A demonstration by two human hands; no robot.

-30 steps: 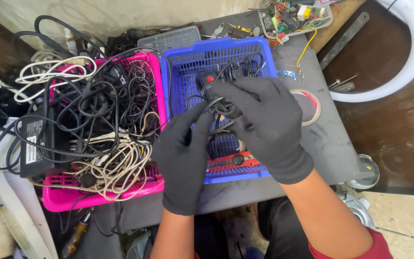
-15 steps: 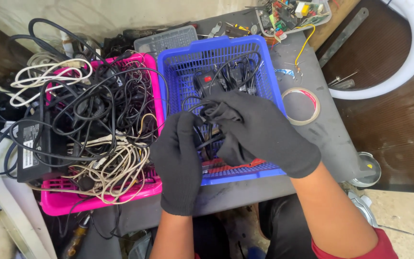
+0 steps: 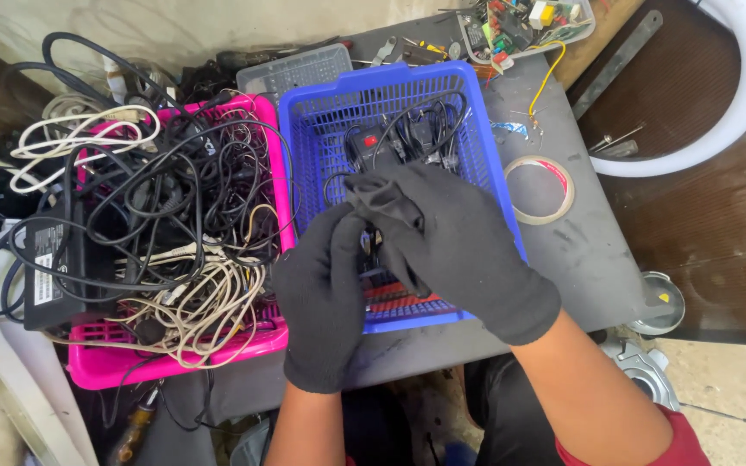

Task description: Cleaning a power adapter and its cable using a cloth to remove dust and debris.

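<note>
Both of my hands wear black gloves and meet over the blue plastic basket [image 3: 485, 155]. My left hand [image 3: 325, 293] and my right hand [image 3: 455, 246] pinch a black cable [image 3: 371, 246] between them, fingers closed around it above the basket's near half. At the far end of the basket lies a black adapter with a red button [image 3: 371, 142] among coiled black cords [image 3: 429, 129]. To the left, a pink basket [image 3: 88, 367] overflows with tangled black and white cables.
A tape roll [image 3: 539, 188] lies on the grey table right of the blue basket. A tray of electronic parts [image 3: 520, 22] sits at the far edge. A black power brick [image 3: 45, 272] rests at the left. A white ring [image 3: 736, 95] lies at the right.
My hands have drawn together and slid toward the near side of the blue basket, bunching the black cable tighter between them. The view has shifted slightly.
</note>
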